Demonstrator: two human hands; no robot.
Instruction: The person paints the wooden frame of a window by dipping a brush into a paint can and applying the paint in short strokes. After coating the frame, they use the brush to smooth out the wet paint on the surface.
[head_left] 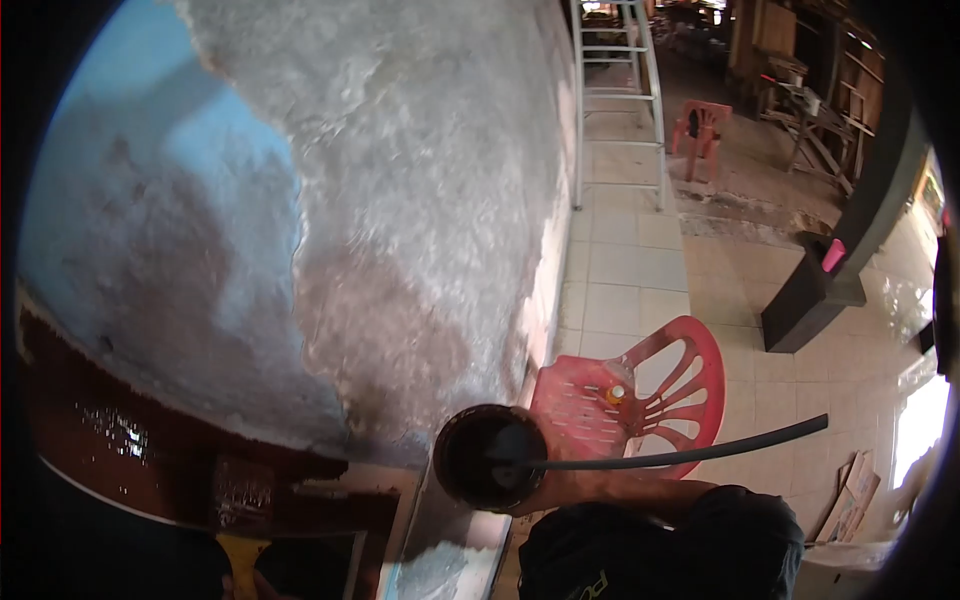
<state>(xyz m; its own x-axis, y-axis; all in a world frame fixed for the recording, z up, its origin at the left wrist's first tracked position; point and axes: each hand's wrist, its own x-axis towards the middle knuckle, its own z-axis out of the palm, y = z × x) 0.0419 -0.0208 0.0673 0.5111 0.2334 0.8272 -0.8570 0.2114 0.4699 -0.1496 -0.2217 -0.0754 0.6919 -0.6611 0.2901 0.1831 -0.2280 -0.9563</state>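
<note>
Low at the left edge of the view, my left hand (266, 586) is closed on the yellow handle of a wide brush (241, 555). The bristles lie against a wet, dark red-brown band (130, 440) along the lower wall. My right hand (535, 497) is at a round dark container (445, 460), its fingers mostly hidden behind the rim. Inside is something dark, and a long, thin dark stick (700, 452) reaches out to the right. The wall (400, 150) above is bare grey plaster beside blue paint (240, 130).
A red plastic chair (700, 370) stands just beyond the container, with a small round item on its seat. Farther off are a metal ladder (657, 110), another red chair (705, 120) and a dark pillar (810, 290) with a pink object. Boards (850, 495) lean at lower right.
</note>
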